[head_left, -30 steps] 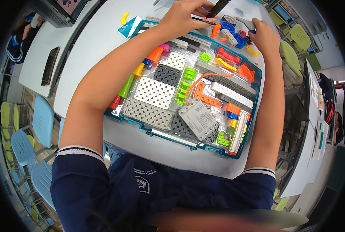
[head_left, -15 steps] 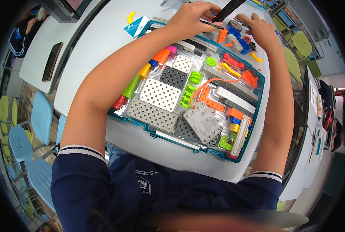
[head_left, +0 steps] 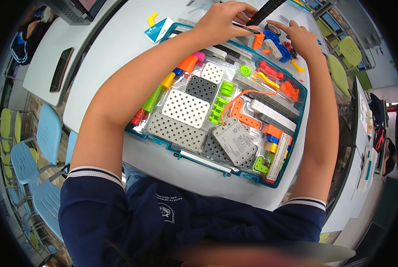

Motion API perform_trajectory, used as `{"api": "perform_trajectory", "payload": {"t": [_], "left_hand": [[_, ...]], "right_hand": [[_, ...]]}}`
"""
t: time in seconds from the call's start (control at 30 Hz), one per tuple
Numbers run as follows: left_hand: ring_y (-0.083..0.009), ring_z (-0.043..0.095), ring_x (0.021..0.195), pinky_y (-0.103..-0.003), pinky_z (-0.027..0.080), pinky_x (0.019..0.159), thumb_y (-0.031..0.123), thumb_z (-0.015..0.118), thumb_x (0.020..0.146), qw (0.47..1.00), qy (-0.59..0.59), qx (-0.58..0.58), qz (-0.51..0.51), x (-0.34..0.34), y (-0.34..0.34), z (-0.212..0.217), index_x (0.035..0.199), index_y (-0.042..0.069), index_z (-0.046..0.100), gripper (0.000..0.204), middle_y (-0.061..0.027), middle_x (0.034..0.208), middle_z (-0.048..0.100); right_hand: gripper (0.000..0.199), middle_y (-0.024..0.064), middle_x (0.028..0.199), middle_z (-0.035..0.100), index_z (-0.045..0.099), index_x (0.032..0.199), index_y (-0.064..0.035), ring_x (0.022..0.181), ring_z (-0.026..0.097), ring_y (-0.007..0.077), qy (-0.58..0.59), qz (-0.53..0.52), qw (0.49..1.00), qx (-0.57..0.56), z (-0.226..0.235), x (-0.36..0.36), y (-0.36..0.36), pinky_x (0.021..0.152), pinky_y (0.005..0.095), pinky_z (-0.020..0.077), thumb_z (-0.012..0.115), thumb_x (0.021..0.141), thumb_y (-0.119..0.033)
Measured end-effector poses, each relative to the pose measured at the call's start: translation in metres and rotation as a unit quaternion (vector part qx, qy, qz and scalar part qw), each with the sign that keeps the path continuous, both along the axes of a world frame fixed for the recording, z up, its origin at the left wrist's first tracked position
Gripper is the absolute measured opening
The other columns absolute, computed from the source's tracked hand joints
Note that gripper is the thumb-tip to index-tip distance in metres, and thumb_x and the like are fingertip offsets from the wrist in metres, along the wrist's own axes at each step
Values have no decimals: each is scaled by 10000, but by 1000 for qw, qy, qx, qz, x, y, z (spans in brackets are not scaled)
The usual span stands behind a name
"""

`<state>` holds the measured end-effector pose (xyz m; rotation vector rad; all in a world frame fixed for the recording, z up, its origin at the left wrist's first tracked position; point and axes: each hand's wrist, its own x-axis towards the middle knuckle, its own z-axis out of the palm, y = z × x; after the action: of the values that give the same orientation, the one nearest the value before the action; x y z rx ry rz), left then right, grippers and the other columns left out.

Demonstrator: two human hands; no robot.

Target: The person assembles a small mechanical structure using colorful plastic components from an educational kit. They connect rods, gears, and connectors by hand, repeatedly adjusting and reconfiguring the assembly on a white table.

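Beyond the far edge of a teal-rimmed parts case (head_left: pixel 161 143), my left hand (head_left: pixel 223 24) is closed, with a thin black rod (head_left: pixel 245 28) pinched between thumb and fingers. A long black textured strip (head_left: pixel 266 12) rises beside its fingertips; whether they touch it I cannot tell. My right hand (head_left: pixel 301 41) has its index finger stretched toward a grey-and-black wheel (head_left: pixel 273 29), its other fingers partly hidden. Between the hands lie an orange piece (head_left: pixel 258 41), a grey block (head_left: pixel 272 50), blue round pieces (head_left: pixel 284 53) and a yellow piece (head_left: pixel 297 66).
Inside the case are perforated plates (head_left: pixel 185 109), green gears (head_left: pixel 245 70), beams and a grey battery-like block (head_left: pixel 234 141) with an orange cord. A printed card (head_left: pixel 159 30) and yellow piece (head_left: pixel 152 18) lie left of it. A phone (head_left: pixel 61 70) rests on the neighbouring table.
My right index finger has stretched out to the left, toward the wheel. My left hand keeps its pinch on the rod. The whole view has shifted very slightly.
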<state>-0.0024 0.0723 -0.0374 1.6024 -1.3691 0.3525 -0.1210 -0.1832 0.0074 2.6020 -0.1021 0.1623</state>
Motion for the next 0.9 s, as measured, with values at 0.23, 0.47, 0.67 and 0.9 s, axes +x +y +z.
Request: {"api": "perform_trajectory", "payload": {"t": [0.23,0.47,0.67,0.9], "left_hand": [[-239,768,984,-341,624,869,264,859,840,1000,-2,11,7,1,0,-1,1226,30,693,481,-139,1106,760],[-236,769,982,-339,624,871,261,859,840,1000,-3,-5,-10,2,-1,-1,1221,16,691,483,-141,1102,761],[-231,769,963,-331,622,863,260,868,827,1000,10,-1,-4,-5,0,5,1215,6,690,497,-143,1076,762],[-226,769,936,-325,617,866,261,878,816,1000,13,1,-8,-14,2,12,1220,4,687,516,-145,1027,766]], "right_hand": [[795,140,1243,669,342,1510,-490,1043,713,366,37,-44,995,82,-2,5,-4,818,461,598,682,919,-83],[670,167,1247,658,384,1399,-365,1044,713,384,21,-64,988,137,-4,8,1,824,475,592,729,889,-100],[697,147,1209,667,413,1425,-415,1017,716,378,46,-41,989,131,-2,5,1,821,454,592,714,890,-86],[831,139,1144,673,415,1485,-471,966,721,354,29,-21,993,108,-8,8,0,783,453,590,714,863,-8]]}}
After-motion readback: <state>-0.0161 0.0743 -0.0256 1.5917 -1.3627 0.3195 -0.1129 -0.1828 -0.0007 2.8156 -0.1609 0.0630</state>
